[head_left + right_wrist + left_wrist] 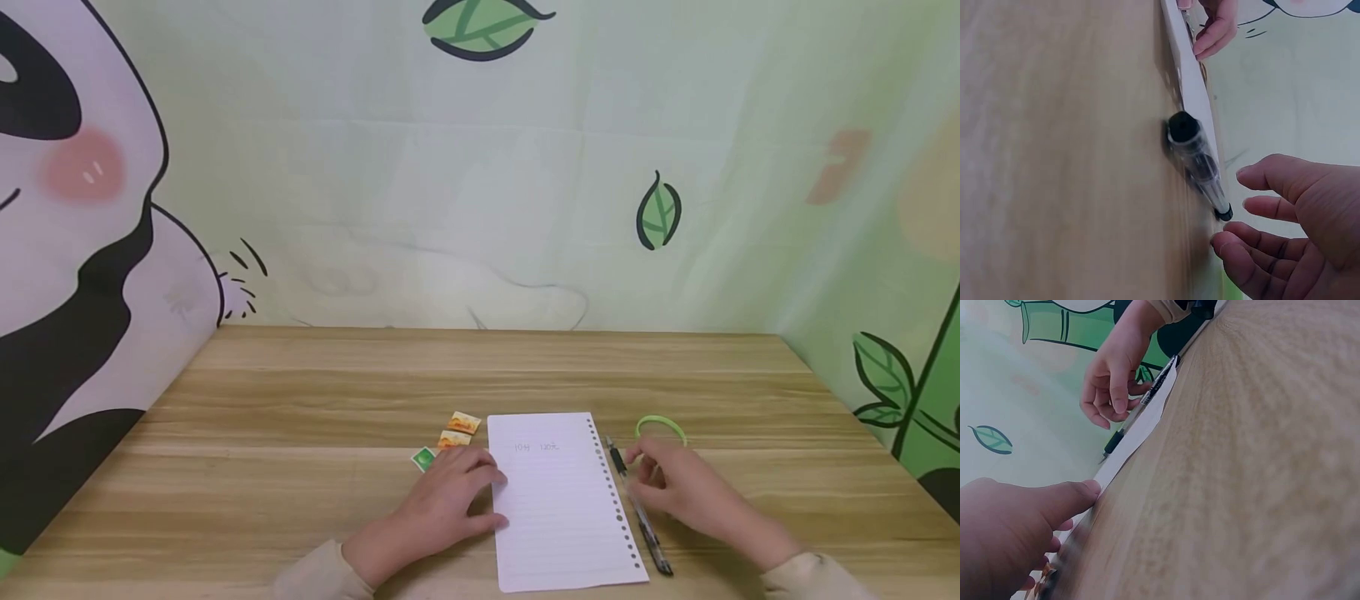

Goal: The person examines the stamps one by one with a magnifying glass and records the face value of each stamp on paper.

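A lined sheet of loose-leaf paper (558,508), punched with holes down its right side, lies on the table with faint handwriting near its top. My left hand (457,492) rests at the sheet's left edge, thumb and fingertips touching it. Just right of the paper lies a black-and-clear pen (645,525), its tip pointing away from me. Beside the pen hovers my right hand (678,483), fingers loosely bent and apart; in the right wrist view nothing sits between them, and the pen (1200,162) lies free. A light green ring (660,419) is partly hidden behind the right hand.
Two small orange-and-white cards (464,422) and a green one (423,458) lie beyond the left hand, partly covered by it. The wood-grain table (337,383) ends at a printed cloth backdrop (360,167) with a panda and leaves.
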Tool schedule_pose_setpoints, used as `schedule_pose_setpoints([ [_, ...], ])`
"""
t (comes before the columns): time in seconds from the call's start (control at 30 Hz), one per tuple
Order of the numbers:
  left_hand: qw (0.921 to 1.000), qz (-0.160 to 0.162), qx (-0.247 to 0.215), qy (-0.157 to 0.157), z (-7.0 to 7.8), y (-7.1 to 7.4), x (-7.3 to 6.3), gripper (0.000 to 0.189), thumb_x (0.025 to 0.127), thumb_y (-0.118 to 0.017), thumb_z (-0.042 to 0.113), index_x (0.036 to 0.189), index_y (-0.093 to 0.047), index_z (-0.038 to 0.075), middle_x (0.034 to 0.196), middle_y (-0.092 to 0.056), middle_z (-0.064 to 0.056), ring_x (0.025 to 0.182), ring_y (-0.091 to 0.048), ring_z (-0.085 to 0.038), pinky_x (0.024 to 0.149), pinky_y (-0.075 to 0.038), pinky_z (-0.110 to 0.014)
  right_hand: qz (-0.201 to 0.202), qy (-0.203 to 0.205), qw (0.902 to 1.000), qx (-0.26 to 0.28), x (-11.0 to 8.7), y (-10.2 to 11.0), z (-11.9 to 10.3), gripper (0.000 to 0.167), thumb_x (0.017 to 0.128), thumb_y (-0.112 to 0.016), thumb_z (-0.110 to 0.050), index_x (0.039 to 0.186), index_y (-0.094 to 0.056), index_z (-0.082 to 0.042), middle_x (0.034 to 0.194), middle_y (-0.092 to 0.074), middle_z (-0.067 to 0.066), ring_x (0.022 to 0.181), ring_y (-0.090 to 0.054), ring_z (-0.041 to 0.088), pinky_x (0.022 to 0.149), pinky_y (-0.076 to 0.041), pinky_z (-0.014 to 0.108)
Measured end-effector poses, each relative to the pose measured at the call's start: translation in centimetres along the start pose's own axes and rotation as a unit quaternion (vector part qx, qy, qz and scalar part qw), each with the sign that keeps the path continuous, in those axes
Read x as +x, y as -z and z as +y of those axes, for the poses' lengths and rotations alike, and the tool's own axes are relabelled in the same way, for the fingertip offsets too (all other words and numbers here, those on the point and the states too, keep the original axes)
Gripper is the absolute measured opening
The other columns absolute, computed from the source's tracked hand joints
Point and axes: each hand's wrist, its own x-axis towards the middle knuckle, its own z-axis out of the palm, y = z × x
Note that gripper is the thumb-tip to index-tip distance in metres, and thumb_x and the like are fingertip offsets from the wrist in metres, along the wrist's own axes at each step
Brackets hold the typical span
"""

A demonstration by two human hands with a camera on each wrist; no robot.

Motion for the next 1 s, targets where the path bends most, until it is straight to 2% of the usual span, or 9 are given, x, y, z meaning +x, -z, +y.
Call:
schedule_pose_setpoints([
  [0.1,1.0000,-0.001,0.001,0.000,0.0,0.0,0.0,0.036,0.080,-0.076,0.040,0.106,-0.067,0.017,0.113,-0.058,0.002,0.107,-0.054,-0.015,0.102,-0.043,-0.038,-0.014,0.007,0.9999,-0.005,0.2,-0.2,-0.1,0.021,0.085,-0.068,-0.012,0.104,-0.060,-0.007,0.076,-0.057,-0.005,0.062,-0.046,-0.002,0.055,-0.044,0.019],
  [0.33,1.0000,-0.003,-0.002,0.002,0.0,0.0,0.0,0.036,0.080,-0.076,0.040,0.106,-0.067,0.017,0.113,-0.058,0.002,0.107,-0.054,-0.015,0.102,-0.043,-0.039,-0.022,0.023,0.9980,-0.055,0.5,-0.9,-0.4,0.019,0.085,-0.066,-0.013,0.103,-0.059,-0.012,0.067,-0.050,-0.012,0.057,-0.040,-0.004,0.053,-0.038,0.017],
  [0.6,1.0000,-0.004,-0.005,0.005,0.0,0.0,0.0,0.036,0.080,-0.076,0.039,0.106,-0.067,0.017,0.113,-0.058,0.001,0.106,-0.054,-0.015,0.102,-0.043,-0.039,-0.028,0.007,0.9971,-0.070,0.8,-1.3,-0.7,0.018,0.085,-0.065,-0.012,0.102,-0.057,-0.012,0.062,-0.046,-0.011,0.051,-0.037,-0.003,0.047,-0.036,0.018],
  [0.77,1.0000,-0.003,-0.007,0.002,0.0,0.0,0.0,0.036,0.080,-0.076,0.039,0.106,-0.067,0.017,0.113,-0.058,0.001,0.106,-0.054,-0.015,0.101,-0.043,-0.039,-0.031,0.007,0.9963,-0.080,1.0,-0.9,-0.9,0.018,0.085,-0.064,-0.010,0.101,-0.059,-0.013,0.060,-0.045,-0.011,0.049,-0.036,-0.002,0.044,-0.035,0.017],
  [0.9,0.9999,-0.002,-0.010,0.002,0.0,0.0,0.0,0.035,0.080,-0.076,0.039,0.106,-0.067,0.016,0.113,-0.058,0.001,0.107,-0.054,-0.015,0.102,-0.043,-0.039,-0.015,0.027,0.9962,-0.082,1.4,0.0,-1.2,0.015,0.086,-0.059,-0.005,0.098,-0.064,-0.011,0.059,-0.042,-0.011,0.050,-0.033,-0.002,0.045,-0.033,0.017],
  [1.0,0.9999,-0.002,-0.012,0.003,0.1,0.1,0.0,0.035,0.080,-0.076,0.038,0.106,-0.067,0.016,0.113,-0.058,0.001,0.107,-0.053,-0.015,0.102,-0.042,-0.040,-0.002,0.025,0.9967,-0.077,1.8,0.8,-1.7,0.015,0.088,-0.055,-0.003,0.095,-0.065,-0.010,0.059,-0.040,-0.009,0.052,-0.032,-0.001,0.046,-0.033,0.017],
])
